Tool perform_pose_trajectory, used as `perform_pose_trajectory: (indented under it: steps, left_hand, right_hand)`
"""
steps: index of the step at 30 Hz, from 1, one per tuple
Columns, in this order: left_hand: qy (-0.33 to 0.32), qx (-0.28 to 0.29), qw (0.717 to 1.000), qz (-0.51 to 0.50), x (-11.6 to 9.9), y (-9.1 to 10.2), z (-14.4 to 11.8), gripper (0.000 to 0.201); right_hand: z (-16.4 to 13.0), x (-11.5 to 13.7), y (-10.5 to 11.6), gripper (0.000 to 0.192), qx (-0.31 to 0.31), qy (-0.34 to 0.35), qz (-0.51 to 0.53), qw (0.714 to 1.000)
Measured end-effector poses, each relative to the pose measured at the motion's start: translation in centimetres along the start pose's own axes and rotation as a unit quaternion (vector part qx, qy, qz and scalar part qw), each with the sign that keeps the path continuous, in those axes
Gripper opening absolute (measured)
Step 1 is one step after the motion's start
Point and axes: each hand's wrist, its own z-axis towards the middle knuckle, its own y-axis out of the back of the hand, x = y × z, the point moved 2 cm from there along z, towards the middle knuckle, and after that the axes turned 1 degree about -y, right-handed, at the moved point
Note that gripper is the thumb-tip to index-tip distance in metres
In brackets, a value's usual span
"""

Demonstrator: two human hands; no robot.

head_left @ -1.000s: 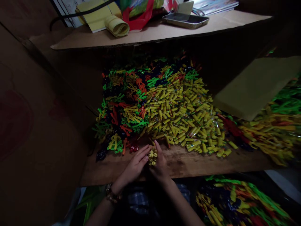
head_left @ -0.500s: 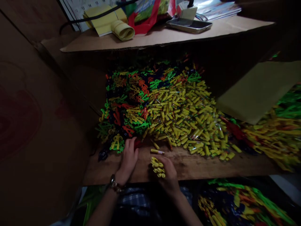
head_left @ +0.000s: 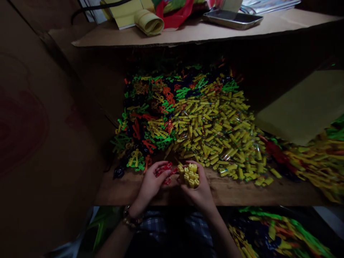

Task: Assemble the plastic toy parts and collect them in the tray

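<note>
My left hand is closed around a few small red plastic pieces, whose ends poke out past the fingers. Close beside it, my right hand grips a bundle of small yellow plastic pieces, several of them with their ends turned up towards me. Both hands are just over the front of the wooden table. Behind the right hand lies a big heap of short yellow pieces, some with clear, shiny parts. Left of that heap is a pile of green, orange, yellow and dark blue plastic pieces.
A cardboard shelf above holds a metal tray and a rolled yellow sheet. At right, a cardboard flap stands by more coloured pieces. Below the table edge sit further coloured pieces. A cardboard wall rises at left.
My left hand has come back from the pile with red pieces in it, next to my right hand. My right hand has risen slightly, still holding the yellow bundle. The view has shifted a little.
</note>
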Motion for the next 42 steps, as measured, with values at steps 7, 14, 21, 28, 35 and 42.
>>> perform_pose_trajectory:
  steps: [7,14,21,28,35,42]
  left_hand:
    - [-0.051,0.025,0.996,0.064,-0.6,0.2,-0.4,0.046]
    - [-0.058,-0.040,0.988,0.140,-1.2,-0.3,-0.9,0.031]
    - [-0.067,-0.026,0.987,0.143,-1.2,-0.6,-0.9,0.025]
    - [-0.059,0.032,0.984,0.164,-0.9,-0.3,-0.4,0.026]
    - [0.073,0.222,0.962,0.139,-0.9,1.9,1.0,0.033]
    - [-0.154,0.095,0.901,0.394,-0.6,2.6,1.0,0.033]
  right_hand:
    - [-0.1,0.0,1.2,0.054,-0.049,0.014,-0.065,0.997]
    - [-1.0,0.6,0.7,0.043,-0.028,0.071,-0.226,0.971]
    - [-1.4,1.0,0.0,0.036,-0.033,0.265,-0.385,0.884]
    - [-1.7,1.3,-0.8,0.035,0.030,0.318,-0.438,0.840]
    - [-0.1,-1.1,1.5,0.045,0.088,0.015,-0.209,0.974]
    - [-0.4,-3.5,4.1,0.052,-0.027,-0.085,-0.081,0.993]
